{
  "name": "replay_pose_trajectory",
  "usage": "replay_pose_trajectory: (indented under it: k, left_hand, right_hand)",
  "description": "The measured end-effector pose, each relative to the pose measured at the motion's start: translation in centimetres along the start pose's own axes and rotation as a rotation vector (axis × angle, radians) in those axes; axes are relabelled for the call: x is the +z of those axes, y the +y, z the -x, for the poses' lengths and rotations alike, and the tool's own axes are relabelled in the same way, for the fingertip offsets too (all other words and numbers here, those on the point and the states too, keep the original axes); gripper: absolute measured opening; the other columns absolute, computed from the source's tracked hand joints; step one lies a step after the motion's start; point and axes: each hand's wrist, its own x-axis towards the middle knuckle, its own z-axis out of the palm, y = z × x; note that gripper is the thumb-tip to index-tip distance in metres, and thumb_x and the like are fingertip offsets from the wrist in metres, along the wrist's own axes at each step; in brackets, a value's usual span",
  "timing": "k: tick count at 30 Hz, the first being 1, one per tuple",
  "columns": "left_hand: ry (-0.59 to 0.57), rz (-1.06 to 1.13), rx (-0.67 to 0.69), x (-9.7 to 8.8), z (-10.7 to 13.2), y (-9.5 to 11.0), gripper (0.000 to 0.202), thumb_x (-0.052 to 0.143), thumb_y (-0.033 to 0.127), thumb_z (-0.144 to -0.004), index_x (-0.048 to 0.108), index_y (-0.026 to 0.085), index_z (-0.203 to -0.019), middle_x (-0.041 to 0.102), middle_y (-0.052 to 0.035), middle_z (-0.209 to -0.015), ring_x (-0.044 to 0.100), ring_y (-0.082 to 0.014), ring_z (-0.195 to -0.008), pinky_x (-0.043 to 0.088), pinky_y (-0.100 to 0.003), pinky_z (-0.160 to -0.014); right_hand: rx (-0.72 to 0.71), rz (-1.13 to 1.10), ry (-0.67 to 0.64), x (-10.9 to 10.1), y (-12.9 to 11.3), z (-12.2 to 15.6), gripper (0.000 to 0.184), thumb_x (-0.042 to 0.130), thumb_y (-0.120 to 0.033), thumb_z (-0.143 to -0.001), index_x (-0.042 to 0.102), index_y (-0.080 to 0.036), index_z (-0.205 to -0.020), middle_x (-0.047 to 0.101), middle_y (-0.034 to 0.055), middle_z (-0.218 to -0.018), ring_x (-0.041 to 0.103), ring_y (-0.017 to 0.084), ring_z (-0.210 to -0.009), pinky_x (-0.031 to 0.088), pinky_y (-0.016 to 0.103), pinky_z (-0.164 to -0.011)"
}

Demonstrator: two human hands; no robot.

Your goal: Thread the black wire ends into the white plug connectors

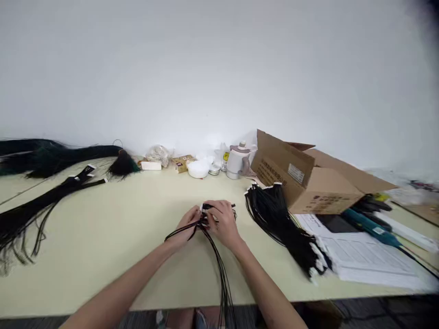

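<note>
Near the middle of the table, both hands are closed on one bundle of thin black cables (pixel 219 260). My left hand (pixel 189 224) grips it on the left, with a cable loop lying over its wrist side. From the other side my right hand (pixel 222 221) pinches the bundle, fingers curled near a small white piece at its top. Loose cable ends hang down between my forearms past the table's front edge. To the right lies a thick pile of black cables (pixel 274 214) with white connectors. Another black cable bundle (pixel 65 192) with white tips rests at the left.
An open cardboard box (pixel 305 183) stands at the right behind papers (pixel 370 256) and a teal corded tool (pixel 373 228). Along the wall are a white mug (pixel 236 163), a white bowl (pixel 198 170) and a small box (pixel 181 163). Dark green-black wires (pixel 85 153) lie back left.
</note>
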Motion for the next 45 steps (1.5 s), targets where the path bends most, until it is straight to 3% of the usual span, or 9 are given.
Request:
replay_pose_trajectory:
  k: [6,12,28,36,40,45]
  left_hand:
    - [-0.033,0.02,-0.024,0.0,-0.1,0.0,0.031,0.046,0.044,-0.076,0.043,0.014,-0.082,0.05,-0.0026,-0.077,0.047,-0.0075,-0.067,0.04,-0.02,-0.063]
    - [-0.053,0.006,-0.047,-0.3,-0.1,-0.1,0.032,0.047,0.045,-0.075,0.042,0.015,-0.082,0.049,-0.0024,-0.078,0.048,-0.0093,-0.071,0.044,-0.026,-0.069]
    - [-0.026,-0.019,-0.015,-0.5,-0.3,-0.8,0.032,0.049,0.046,-0.073,0.044,0.015,-0.077,0.051,-0.0018,-0.075,0.051,-0.0105,-0.069,0.046,-0.027,-0.066]
    - [0.024,0.116,-0.09,-0.3,-0.6,-0.3,0.033,0.055,0.044,-0.07,0.044,0.015,-0.081,0.057,-0.004,-0.082,0.057,-0.0127,-0.072,0.047,-0.029,-0.068]
    - [0.071,0.231,-0.058,-0.9,-0.9,0.0,0.025,0.054,0.034,-0.073,0.044,0.016,-0.087,0.06,-0.0078,-0.096,0.061,-0.0144,-0.078,0.048,-0.03,-0.072]
    - [0.16,0.359,-0.097,-1.9,-1.3,0.5,0.015,0.05,0.024,-0.076,0.041,0.017,-0.086,0.062,-0.0085,-0.1,0.063,-0.0165,-0.082,0.046,-0.036,-0.083]
  right_hand:
    - [0.033,-0.009,-0.004,0.0,0.1,-0.2,0.012,0.044,-0.012,-0.081,0.052,-0.016,-0.074,0.059,0.0005,-0.099,0.048,0.013,-0.085,0.034,0.032,-0.079]
    - [0.072,-0.032,-0.022,-0.1,-0.1,-0.2,0.012,0.044,-0.015,-0.083,0.053,-0.017,-0.074,0.059,-0.0001,-0.098,0.047,0.013,-0.085,0.033,0.032,-0.08]
    - [0.076,-0.015,-0.069,0.0,0.0,-0.2,0.012,0.043,-0.015,-0.083,0.053,-0.016,-0.076,0.058,0.0011,-0.1,0.046,0.014,-0.087,0.033,0.032,-0.08]
    - [0.1,0.049,-0.086,0.6,0.4,-0.2,0.013,0.044,-0.021,-0.085,0.055,-0.018,-0.079,0.057,0.0014,-0.099,0.045,0.015,-0.091,0.034,0.033,-0.082]
    - [0.146,0.083,0.021,0.8,1.3,-0.1,0.008,0.049,-0.024,-0.082,0.052,-0.019,-0.087,0.052,0.0043,-0.106,0.042,0.018,-0.102,0.034,0.035,-0.089]
    - [0.316,0.112,0.243,0.6,3.6,0.1,0.035,0.047,-0.026,-0.081,0.04,-0.015,-0.113,0.047,0.0109,-0.111,0.041,0.019,-0.106,0.036,0.037,-0.089]
